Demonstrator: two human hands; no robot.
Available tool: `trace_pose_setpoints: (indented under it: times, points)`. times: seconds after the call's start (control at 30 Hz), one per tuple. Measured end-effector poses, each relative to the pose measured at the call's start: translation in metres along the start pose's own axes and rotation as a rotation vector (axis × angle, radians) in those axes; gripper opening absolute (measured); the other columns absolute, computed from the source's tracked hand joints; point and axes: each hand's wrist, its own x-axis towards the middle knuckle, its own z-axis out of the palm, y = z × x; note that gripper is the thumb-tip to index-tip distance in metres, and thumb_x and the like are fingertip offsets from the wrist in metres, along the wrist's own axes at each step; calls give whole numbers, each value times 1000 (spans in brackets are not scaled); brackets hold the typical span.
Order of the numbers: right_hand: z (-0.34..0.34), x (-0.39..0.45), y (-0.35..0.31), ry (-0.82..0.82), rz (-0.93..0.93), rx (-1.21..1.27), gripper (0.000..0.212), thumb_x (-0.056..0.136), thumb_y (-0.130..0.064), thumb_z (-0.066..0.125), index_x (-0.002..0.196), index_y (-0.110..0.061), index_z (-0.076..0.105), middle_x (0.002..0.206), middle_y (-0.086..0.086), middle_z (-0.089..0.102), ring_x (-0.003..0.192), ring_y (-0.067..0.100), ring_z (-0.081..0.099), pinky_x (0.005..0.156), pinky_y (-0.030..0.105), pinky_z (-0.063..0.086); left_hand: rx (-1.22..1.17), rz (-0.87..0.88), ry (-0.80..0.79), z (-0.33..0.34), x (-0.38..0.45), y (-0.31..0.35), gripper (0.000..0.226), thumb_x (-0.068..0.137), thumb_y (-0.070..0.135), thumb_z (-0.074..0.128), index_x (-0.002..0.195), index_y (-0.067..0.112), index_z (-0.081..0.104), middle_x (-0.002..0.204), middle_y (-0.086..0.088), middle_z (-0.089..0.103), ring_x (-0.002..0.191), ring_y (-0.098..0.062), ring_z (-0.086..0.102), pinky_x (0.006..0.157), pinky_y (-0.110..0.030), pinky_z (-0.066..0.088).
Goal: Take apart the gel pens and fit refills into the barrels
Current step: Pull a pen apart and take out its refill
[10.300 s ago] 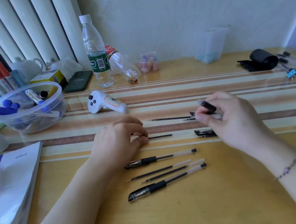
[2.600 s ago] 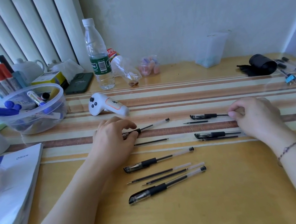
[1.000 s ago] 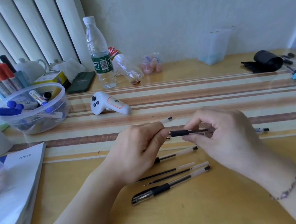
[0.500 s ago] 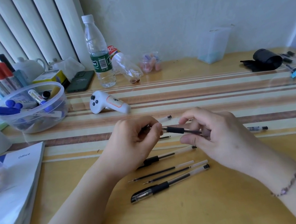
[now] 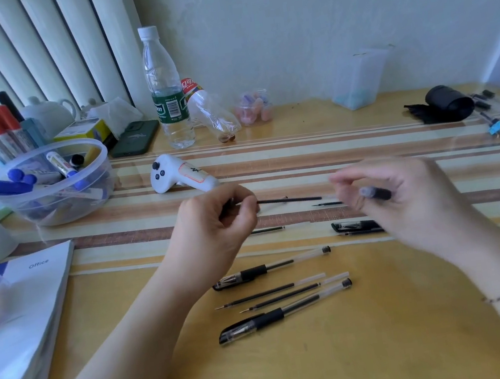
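Observation:
My left hand [image 5: 215, 227] pinches one end of a thin dark refill [image 5: 292, 200] that points right, toward my right hand [image 5: 412, 197]. My right hand grips a blurred pen barrel [image 5: 376, 194] with a black grip; barrel and refill are apart. Near me on the table lie two capped gel pens [image 5: 270, 269] [image 5: 283, 312] with two loose refills [image 5: 270, 290] between them. A black pen cap [image 5: 353, 225] and another refill [image 5: 267, 229] lie on the striped mat.
A white controller [image 5: 175, 176] lies just beyond my hands. At the left are a plastic bowl of markers [image 5: 96, 192] and an office booklet [image 5: 32, 303]. A water bottle [image 5: 167, 88], a clear container [image 5: 358, 79] and a black roll [image 5: 446, 103] stand at the back.
My hands have moved apart. The refill has slid out of the barrel, staying in my left hand, while my right hand carried the barrel to the right.

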Motion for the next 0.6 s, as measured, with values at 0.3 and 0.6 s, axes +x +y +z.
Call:
trace_pose_setpoints:
  times: [0.3, 0.6]
  points:
    - [-14, 10, 37, 99, 175, -311, 15, 83, -36, 69, 75, -48, 63, 81, -31, 61, 64, -5, 55, 52, 22, 44, 90, 13, 14, -1, 2, -7, 16, 95, 30, 57, 93, 23, 71, 57, -14, 58, 49, -22, 47, 49, -34, 40]
    - [-16, 10, 90, 34, 551, -520, 20, 86, -46, 66, 67, -41, 61, 72, -15, 61, 60, 10, 54, 48, 24, 41, 234, 61, -53, 1, -1, -11, 9, 92, 28, 62, 89, 27, 70, 49, 8, 46, 49, -11, 45, 48, -25, 37]
